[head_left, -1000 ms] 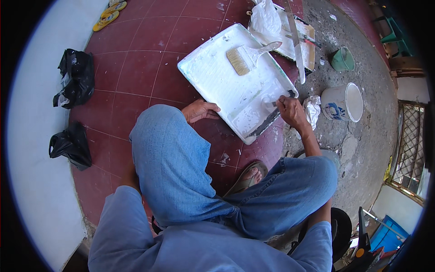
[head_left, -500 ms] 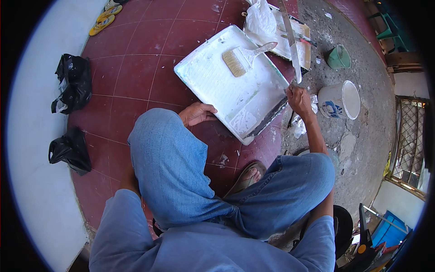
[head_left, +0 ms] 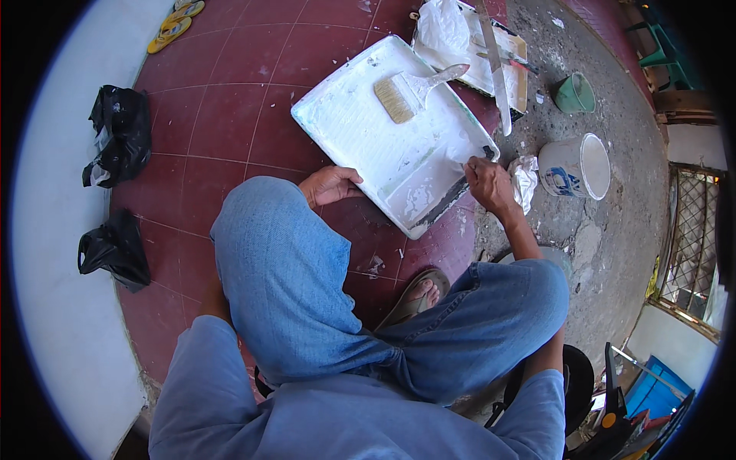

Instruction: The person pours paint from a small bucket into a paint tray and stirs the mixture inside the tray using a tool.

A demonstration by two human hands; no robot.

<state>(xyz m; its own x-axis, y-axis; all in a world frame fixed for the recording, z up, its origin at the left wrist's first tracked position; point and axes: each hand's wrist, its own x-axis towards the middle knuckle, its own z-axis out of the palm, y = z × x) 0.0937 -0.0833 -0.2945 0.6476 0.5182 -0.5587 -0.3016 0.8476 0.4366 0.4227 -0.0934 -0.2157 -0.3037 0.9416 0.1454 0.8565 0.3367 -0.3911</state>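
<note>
A white paint tray (head_left: pixel 429 146), smeared with white paint, lies at an angle in front of me. My left hand (head_left: pixel 331 186) grips its near left edge, thumb on top and fingers underneath. A wide paintbrush (head_left: pixel 396 100) with pale bristles rests in the tray, its handle pointing to the far right. My right hand (head_left: pixel 492 186) is closed over the tray's right edge, beside the shallow pool of paint. Something small and pale shows at its fingertips, but I cannot make out what it is.
Beyond the tray sit a second tray (head_left: pixel 520 80), a plastic bag (head_left: pixel 443 27) and a long metal blade (head_left: pixel 494 69). Right are a green pot (head_left: pixel 575 94), a white bucket (head_left: pixel 563 165) and crumpled wrapping (head_left: pixel 524 180). Black bags (head_left: pixel 123 138) stand by the left wall.
My right hand has moved left and slightly nearer, from beside the tray's right corner to over its right edge. My left hand keeps its hold on the tray.
</note>
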